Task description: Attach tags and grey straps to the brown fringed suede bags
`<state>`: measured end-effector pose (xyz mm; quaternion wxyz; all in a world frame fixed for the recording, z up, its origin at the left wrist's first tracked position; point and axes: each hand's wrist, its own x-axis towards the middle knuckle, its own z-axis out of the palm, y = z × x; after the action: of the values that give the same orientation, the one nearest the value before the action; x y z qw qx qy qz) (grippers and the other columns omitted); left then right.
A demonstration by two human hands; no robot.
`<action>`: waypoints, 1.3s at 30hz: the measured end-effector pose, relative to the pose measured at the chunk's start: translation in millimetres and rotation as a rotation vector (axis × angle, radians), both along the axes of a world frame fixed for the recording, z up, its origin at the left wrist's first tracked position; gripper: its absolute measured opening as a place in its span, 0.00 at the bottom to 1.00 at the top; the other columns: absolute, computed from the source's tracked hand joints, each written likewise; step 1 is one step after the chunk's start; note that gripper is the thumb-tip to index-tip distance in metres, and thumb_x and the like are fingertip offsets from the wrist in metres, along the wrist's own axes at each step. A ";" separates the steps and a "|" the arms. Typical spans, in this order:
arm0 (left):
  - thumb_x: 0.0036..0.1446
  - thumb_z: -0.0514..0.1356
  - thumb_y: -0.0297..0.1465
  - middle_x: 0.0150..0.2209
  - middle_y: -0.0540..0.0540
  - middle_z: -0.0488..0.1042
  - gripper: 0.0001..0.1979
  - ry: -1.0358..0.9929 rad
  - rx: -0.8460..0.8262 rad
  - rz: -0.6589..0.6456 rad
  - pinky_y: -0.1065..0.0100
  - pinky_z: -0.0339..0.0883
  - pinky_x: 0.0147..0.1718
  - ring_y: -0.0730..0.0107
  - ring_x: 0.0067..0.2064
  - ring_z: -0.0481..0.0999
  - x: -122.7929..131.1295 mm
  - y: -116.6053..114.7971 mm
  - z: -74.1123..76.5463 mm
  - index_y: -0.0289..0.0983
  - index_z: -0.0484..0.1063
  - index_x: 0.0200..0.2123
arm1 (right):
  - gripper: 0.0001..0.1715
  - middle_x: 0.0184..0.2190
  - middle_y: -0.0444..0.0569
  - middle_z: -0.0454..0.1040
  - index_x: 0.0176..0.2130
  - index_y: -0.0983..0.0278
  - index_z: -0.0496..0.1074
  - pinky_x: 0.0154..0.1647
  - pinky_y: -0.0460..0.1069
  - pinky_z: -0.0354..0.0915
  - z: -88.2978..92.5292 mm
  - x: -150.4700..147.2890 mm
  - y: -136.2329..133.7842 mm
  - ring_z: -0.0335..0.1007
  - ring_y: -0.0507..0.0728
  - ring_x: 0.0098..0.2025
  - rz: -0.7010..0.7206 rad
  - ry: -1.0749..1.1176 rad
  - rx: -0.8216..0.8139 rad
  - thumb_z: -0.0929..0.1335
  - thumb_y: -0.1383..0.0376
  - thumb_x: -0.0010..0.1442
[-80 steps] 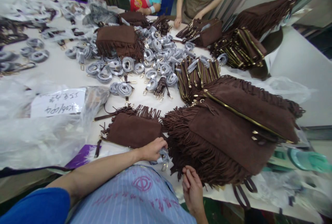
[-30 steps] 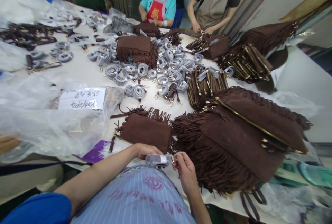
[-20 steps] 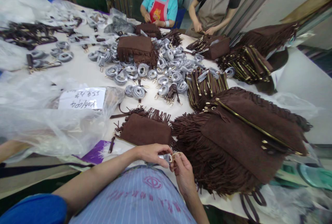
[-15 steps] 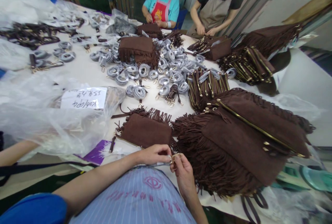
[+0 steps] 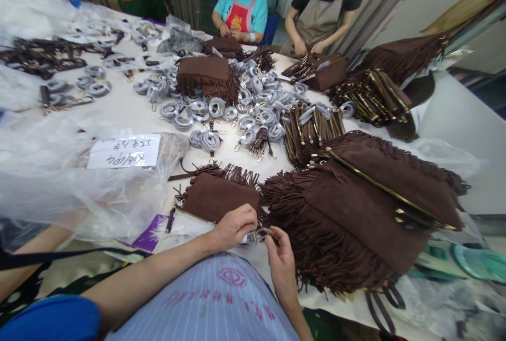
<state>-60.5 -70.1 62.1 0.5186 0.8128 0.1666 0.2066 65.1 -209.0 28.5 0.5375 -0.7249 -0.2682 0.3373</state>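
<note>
My left hand (image 5: 234, 226) is closed round a small grey-wrapped strap coil (image 5: 253, 236) at the table's near edge. My right hand (image 5: 280, 254) pinches the metal clasp end of that same coil, fingertips meeting the left hand's. Just beyond both hands lies a small brown suede fringed bag (image 5: 218, 195), touching my left knuckles. To its right is a stack of larger brown fringed bags (image 5: 367, 204) with gold zips.
Several grey-wrapped strap coils (image 5: 245, 104) cover the table's middle, with more brown bags (image 5: 205, 73) and gold-trimmed pieces (image 5: 312, 127). A clear plastic bag with a handwritten label (image 5: 124, 152) lies at left. Other people stand at the far edge; another person's forearm (image 5: 27, 256) is at lower left.
My hands moved from the fringe and table edge to meet over the wrapped strap coil, then shifted a little up toward the small bag. The forearm at lower left came into view.
</note>
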 end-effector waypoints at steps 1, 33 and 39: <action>0.64 0.50 0.29 0.35 0.45 0.67 0.11 -0.004 -0.001 -0.034 0.71 0.63 0.39 0.70 0.38 0.67 0.9 -0.8 2.9 0.35 0.66 0.30 | 0.17 0.41 0.50 0.74 0.47 0.62 0.70 0.39 0.48 0.67 1.7 0.8 0.1 0.70 0.56 0.40 0.020 -0.091 0.026 0.67 0.56 0.60; 0.63 0.55 0.32 0.30 0.46 0.76 0.07 0.673 0.437 -0.137 0.70 0.64 0.34 0.64 0.34 0.76 -13.7 99.7 -78.4 0.38 0.70 0.34 | 0.13 0.43 0.53 0.75 0.37 0.60 0.71 0.44 0.50 0.65 -1.3 -10.5 16.8 0.71 0.58 0.44 0.689 -0.354 0.020 0.59 0.68 0.63; 0.61 0.57 0.31 0.29 0.46 0.75 0.06 0.696 0.431 -0.145 0.70 0.63 0.33 0.64 0.33 0.75 -7.5 103.4 -79.1 0.37 0.70 0.32 | 0.09 0.31 0.49 0.73 0.29 0.60 0.66 0.44 0.52 0.63 -37.5 -4.8 56.2 0.70 0.58 0.38 0.592 -0.253 -0.053 0.60 0.64 0.59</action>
<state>-68.0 33.3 -17.1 0.2623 0.9338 0.2271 -0.0875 60.3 -152.8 -9.0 0.3596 -0.6652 -0.5232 0.3931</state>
